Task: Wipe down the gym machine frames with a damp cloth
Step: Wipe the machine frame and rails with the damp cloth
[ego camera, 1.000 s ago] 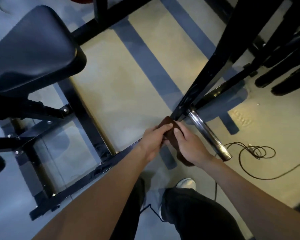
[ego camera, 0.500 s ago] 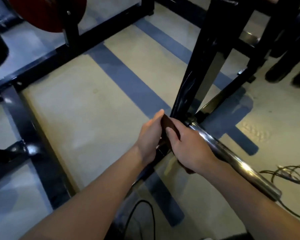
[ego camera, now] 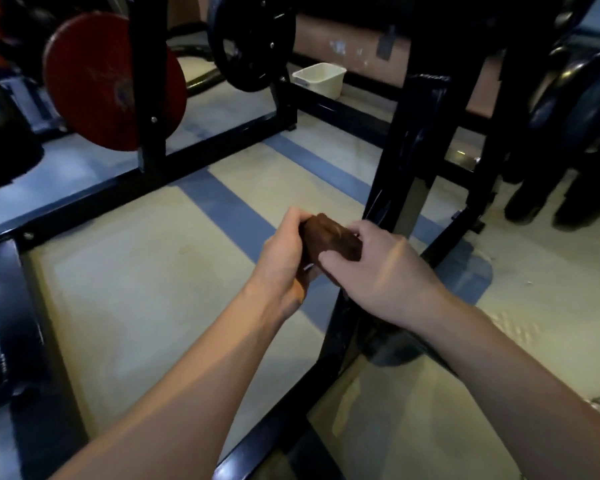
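Both hands were on the cloth (ego camera: 329,242). My left hand (ego camera: 284,261) wrapped its fingers round the near-left end, my right hand (ego camera: 378,271) pinched the far-right edge with thumb and fingers, so the brown cloth was bunched between them, held up in the air, touching no frame. One cloth, two hands.

Key relation: the black upright post (ego camera: 409,168) rose just beyond and right of the cloth, its long axis running from the base up and away, leaning slightly. The right hand was the nearer one; my guess was the next wipe would go that way, right hand leading. The base rail (ego camera: 278,431) ran from the post's foot back toward me, passing under the right wrist.

Counts: one red weight plate (ego camera: 111,81) far left, one black weight plate (ego camera: 250,43) beside it, one white tub (ego camera: 321,79) on the floor behind. More dark plates at far right, too blurred to count.
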Tool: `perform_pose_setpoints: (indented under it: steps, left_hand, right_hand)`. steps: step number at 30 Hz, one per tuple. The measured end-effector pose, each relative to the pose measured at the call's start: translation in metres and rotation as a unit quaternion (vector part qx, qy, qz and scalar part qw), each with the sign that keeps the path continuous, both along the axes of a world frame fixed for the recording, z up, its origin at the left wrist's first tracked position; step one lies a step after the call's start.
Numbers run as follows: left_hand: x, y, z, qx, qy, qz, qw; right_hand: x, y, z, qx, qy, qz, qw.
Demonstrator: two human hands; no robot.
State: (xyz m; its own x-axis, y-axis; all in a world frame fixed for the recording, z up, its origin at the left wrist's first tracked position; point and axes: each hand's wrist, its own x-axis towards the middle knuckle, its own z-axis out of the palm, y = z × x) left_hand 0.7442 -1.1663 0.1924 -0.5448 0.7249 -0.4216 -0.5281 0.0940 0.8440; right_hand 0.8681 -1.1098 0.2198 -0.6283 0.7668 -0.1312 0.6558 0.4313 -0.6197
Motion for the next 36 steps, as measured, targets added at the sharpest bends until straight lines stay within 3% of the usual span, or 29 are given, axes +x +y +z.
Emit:
perform_pose_setpoints:
  steps: [4,8,11,14,17,22,28,34,36]
  left_hand:
    - [-0.011,-0.009,-0.011,-0.019,0.027,-0.015,0.999]
    - [-0.021,-0.010,-0.020,-0.059,0.046,-0.017,0.997]
    - [-0.023,-0.012,-0.026,-0.112,0.033,-0.034,0.993]
    - [-0.020,-0.012,-0.036,-0.144,0.058,-0.078,0.985]
    - [-0.019,-0.007,-0.041,-0.142,0.068,-0.095,0.983]
    - [-0.021,-0.002,-0.034,-0.111,0.014,-0.112,0.987]
    - [-0.023,-0.011,-0.042,-0.144,0.116,-0.139,0.973]
    - [-0.029,-0.018,-0.044,-0.132,0.215,-0.159,0.954]
    - [-0.028,-0.020,-0.045,-0.122,0.231,-0.177,0.949]
  right_hand:
    - [0.008,0.008,-0.002,-0.010,-0.008,0.036,0.999]
    - [0.020,0.016,0.008,0.071,0.019,0.040,0.996]
    - [0.029,0.013,0.005,0.168,-0.036,0.059,0.983]
    - [0.047,0.007,-0.019,0.312,-0.043,0.072,0.946]
    - [0.060,0.010,-0.048,0.441,-0.070,0.128,0.886]
    - [0.060,0.007,-0.100,0.508,-0.165,0.212,0.819]
    - [0.049,0.005,-0.142,0.459,-0.193,0.268,0.825]
    - [0.056,0.008,-0.085,0.480,-0.094,0.118,0.864]
    - [0.056,0.006,-0.098,0.473,-0.108,0.133,0.864]
